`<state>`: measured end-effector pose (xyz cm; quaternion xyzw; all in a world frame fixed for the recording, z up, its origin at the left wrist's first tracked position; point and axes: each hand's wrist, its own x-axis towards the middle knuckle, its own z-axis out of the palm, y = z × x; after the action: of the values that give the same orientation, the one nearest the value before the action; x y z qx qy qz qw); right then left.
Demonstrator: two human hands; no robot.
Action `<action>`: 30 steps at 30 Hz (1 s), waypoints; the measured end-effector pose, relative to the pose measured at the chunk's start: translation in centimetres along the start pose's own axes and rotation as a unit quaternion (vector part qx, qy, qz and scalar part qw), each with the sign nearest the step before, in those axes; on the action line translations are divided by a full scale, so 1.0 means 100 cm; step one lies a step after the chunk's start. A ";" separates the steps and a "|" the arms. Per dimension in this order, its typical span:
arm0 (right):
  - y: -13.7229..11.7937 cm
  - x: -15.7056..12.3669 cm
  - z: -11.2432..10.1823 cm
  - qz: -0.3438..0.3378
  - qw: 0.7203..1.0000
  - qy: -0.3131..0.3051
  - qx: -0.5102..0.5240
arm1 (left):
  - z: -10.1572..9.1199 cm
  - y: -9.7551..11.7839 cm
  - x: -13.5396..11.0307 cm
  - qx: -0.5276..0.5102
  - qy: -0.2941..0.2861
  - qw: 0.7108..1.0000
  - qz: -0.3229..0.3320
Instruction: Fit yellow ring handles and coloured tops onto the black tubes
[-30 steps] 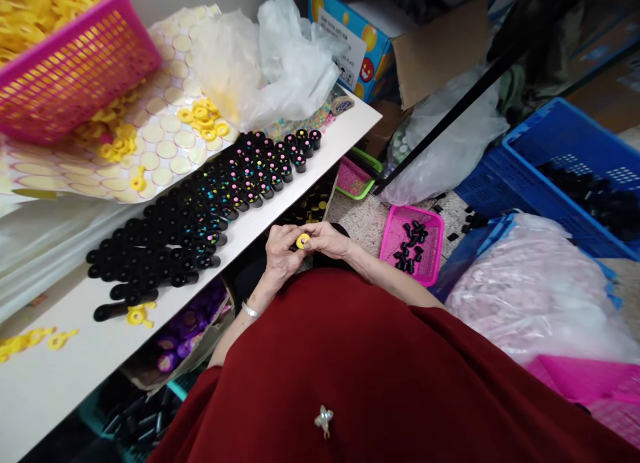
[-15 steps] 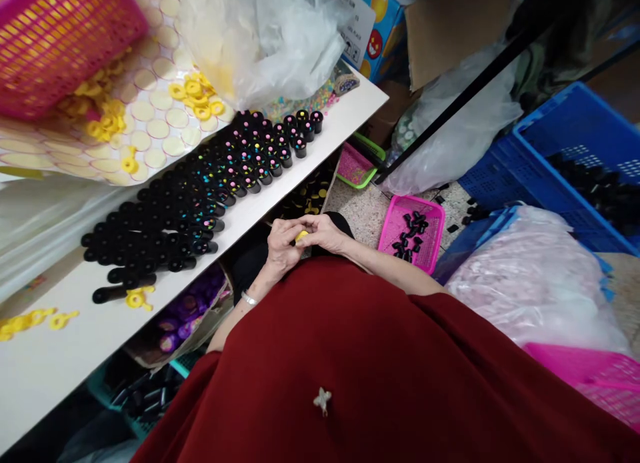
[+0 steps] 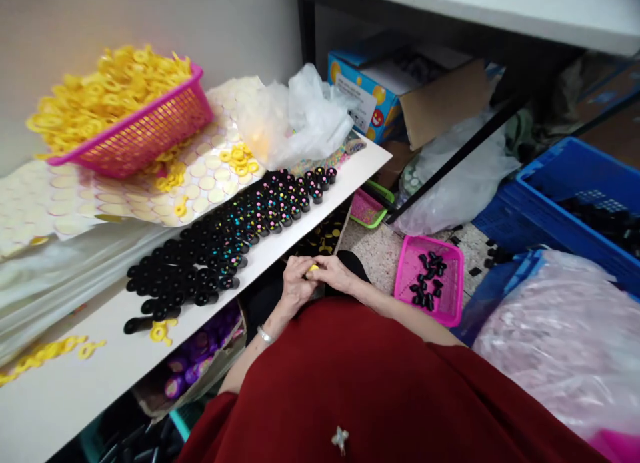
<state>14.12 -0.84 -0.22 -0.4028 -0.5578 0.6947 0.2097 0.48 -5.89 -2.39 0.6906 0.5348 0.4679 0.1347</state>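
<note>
My left hand (image 3: pixel 297 283) and my right hand (image 3: pixel 336 274) meet in front of my body, just off the table's edge. Between their fingertips is a small yellow plastic piece (image 3: pixel 313 268); the fingers cover most of it, so its full shape is hidden. Both hands are closed around it. On the white table (image 3: pixel 300 233) to the left stand many black tubes (image 3: pixel 200 263) in tight rows, those at the far end topped with coloured dots. Close to the nearest tubes lie yellow rings with tabs (image 3: pixel 161 331).
A pink basket (image 3: pixel 150 140) heaped with yellow rings stands on sheets of round stickers (image 3: pixel 205 183). Clear plastic bags (image 3: pixel 320 110) lie behind the tubes. On the floor are a pink tray (image 3: pixel 455 276) of black pieces, blue crates (image 3: pixel 545 163) and a large filled bag (image 3: pixel 565 336).
The view has tilted up, so the whole pink basket and an upper tabletop now show. My hands stay together on the yellow piece, with little visible change in their grip.
</note>
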 end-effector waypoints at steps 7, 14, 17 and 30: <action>0.005 0.013 0.003 0.051 0.986 -0.059 0.144 | 0.000 0.000 0.003 0.018 -0.018 1.000 -0.006; 0.009 0.015 0.001 0.051 0.965 -0.064 0.249 | -0.003 -0.006 0.009 -0.004 0.016 1.000 -0.025; 0.010 0.015 -0.005 0.065 0.943 -0.104 0.309 | -0.001 -0.009 0.012 -0.013 0.029 0.998 -0.048; 0.010 0.029 -0.007 0.001 0.986 -0.058 0.155 | 0.010 -0.023 0.010 0.052 0.011 0.999 0.010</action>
<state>13.13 1.44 -2.10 -0.3251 -0.4547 0.7948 0.2363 -0.15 -3.82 -3.98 0.6971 0.5526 0.4483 0.0879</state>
